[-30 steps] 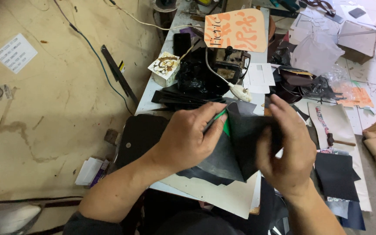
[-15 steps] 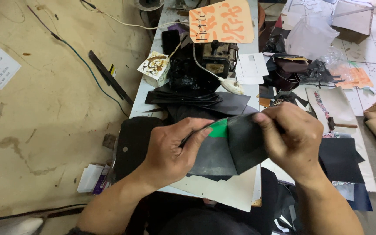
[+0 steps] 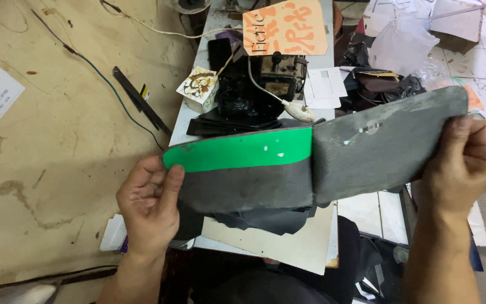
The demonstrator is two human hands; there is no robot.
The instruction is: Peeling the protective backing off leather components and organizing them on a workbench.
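I've got the left hand (image 3: 148,211) pinching the green-edged end of the grey leather piece (image 3: 310,163), right hand (image 3: 468,163) clamping the far end, stretched flat above the bench (image 3: 277,247). Unfolding looks complete; the dark scraps (image 3: 271,217) beneath lie untouched.

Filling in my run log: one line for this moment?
left hand: holds green-edged end | right hand: holds other end | grey sheet: spread open above workbench
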